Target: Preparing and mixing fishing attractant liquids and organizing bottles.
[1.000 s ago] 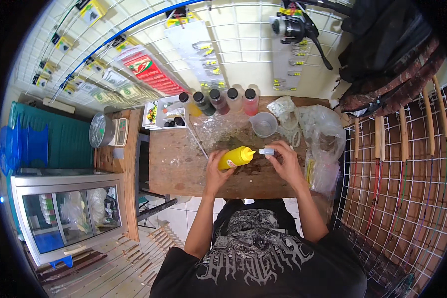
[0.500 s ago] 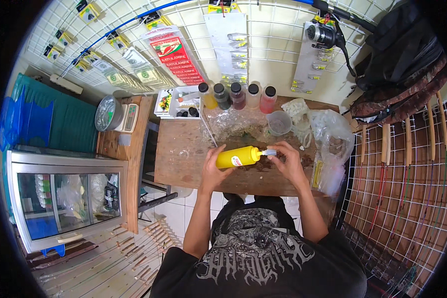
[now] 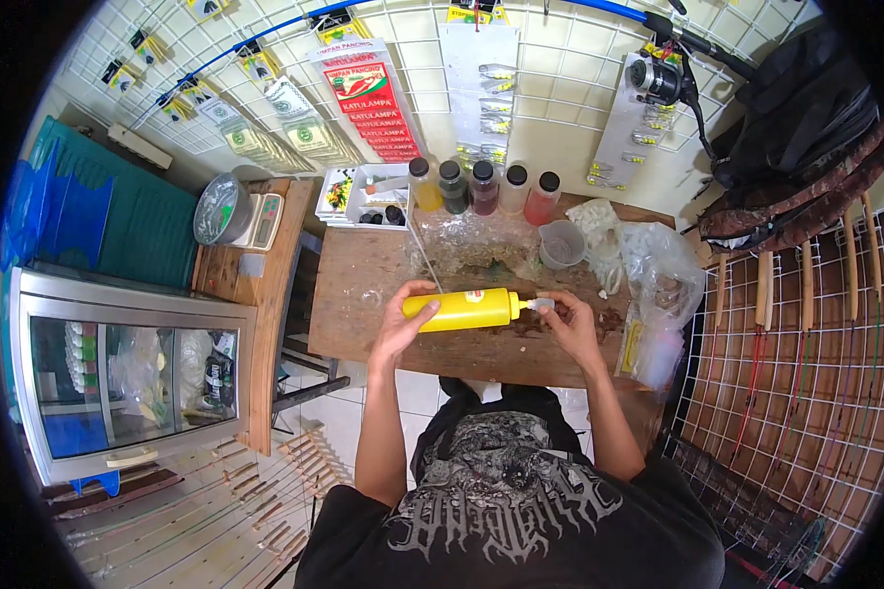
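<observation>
A yellow squeeze bottle (image 3: 467,310) lies on its side in the air above the wooden table, its nozzle pointing right. My left hand (image 3: 403,319) is wrapped round its base end. At the nozzle, my right hand (image 3: 568,319) pinches a small, pale grey-white piece (image 3: 541,305); it looks like a cap, and whether it sits on the tip or just beside it I cannot tell. Behind the bottle, a crumpled sheet of clear plastic (image 3: 471,236) covers part of the tabletop.
Several black-lidded jars (image 3: 482,188) of coloured contents line the table's back edge, beside a white tray (image 3: 363,211). A clear cup (image 3: 563,244) and plastic bags (image 3: 662,270) stand at the right. Far left are a kitchen scale (image 3: 264,222) and a glass-fronted cabinet (image 3: 138,373).
The bottle has turned about its length, its label moving toward the upper side. My left hand has shifted back toward the bottle's base. The whole view has moved slightly.
</observation>
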A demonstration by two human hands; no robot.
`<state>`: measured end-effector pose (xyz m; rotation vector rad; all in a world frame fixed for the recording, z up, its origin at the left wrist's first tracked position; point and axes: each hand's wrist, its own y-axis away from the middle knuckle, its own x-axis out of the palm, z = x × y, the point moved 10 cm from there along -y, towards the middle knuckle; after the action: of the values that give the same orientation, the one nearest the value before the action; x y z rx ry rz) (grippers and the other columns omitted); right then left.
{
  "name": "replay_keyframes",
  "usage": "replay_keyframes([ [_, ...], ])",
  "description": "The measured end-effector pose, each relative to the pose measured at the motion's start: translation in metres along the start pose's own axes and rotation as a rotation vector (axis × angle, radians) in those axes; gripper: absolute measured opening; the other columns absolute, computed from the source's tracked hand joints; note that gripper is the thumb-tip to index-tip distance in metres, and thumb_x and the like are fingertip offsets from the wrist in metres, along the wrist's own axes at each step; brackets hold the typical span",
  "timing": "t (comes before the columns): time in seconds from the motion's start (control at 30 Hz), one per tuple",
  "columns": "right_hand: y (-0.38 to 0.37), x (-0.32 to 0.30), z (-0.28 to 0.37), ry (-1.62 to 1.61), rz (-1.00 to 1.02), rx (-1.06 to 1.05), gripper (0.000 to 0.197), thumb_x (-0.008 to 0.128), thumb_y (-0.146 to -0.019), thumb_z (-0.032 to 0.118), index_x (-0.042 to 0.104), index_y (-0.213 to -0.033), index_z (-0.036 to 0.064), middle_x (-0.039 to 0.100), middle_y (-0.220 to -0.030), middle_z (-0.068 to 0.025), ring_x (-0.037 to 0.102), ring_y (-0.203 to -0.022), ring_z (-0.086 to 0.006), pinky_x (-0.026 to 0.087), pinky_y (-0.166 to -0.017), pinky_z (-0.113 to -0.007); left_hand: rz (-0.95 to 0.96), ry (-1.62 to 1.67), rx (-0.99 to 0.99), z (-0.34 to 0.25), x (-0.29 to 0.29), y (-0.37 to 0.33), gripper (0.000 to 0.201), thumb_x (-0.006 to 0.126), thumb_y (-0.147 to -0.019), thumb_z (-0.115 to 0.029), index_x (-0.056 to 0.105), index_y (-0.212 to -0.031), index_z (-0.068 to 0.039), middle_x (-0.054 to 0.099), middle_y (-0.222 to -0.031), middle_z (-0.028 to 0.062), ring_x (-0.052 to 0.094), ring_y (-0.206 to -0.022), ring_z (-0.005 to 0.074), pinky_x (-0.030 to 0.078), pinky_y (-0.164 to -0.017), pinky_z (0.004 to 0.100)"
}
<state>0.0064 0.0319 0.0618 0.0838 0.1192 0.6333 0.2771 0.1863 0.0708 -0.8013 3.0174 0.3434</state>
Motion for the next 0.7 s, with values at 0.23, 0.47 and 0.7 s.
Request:
replay_keyframes([
  [0.23,0.002,-0.003,-0.033,-0.187,-0.046,0.103,0.024,0.066,-0.097,0.012,0.065,-0.117,-0.0018,0.069,-0.087,-0.0045,0.061,-0.069,-0.0076,0.050,-0.062,-0.024,0.085,0.340,-0.117,-0.023,0.018,0.003,0.043,0.069,-0.094,-0.017,0.052,-0.132,-0.007,0.061,-0.107,0.0035,0.057,-0.076,0.0091,0.046,-0.053,0.0215],
  [0.47,0.012,0.028,-0.067,-0.503,0.014,0.321,0.023,0.062,-0.101,0.015,0.065,-0.119,0.0023,0.070,-0.089,-0.0042,0.060,-0.067,-0.0090,0.049,-0.062,-0.023,-0.234,0.492,0.189,-0.020,0.024,-0.040,0.045,0.069,-0.097,-0.020,0.050,-0.135,-0.002,0.064,-0.113,0.0048,0.061,-0.100,0.0130,0.051,-0.087,0.0287],
  [0.7,0.015,0.040,-0.055,-0.521,0.063,0.327,0.024,0.064,-0.100,0.015,0.065,-0.118,0.0005,0.072,-0.093,-0.0043,0.061,-0.068,-0.0083,0.049,-0.061,-0.023,0.095,0.852,0.192,-0.076,0.089,-0.066,0.037,0.060,-0.102,-0.020,0.047,-0.134,-0.005,0.065,-0.117,0.0115,0.064,-0.108,0.0230,0.052,-0.096,0.0386],
])
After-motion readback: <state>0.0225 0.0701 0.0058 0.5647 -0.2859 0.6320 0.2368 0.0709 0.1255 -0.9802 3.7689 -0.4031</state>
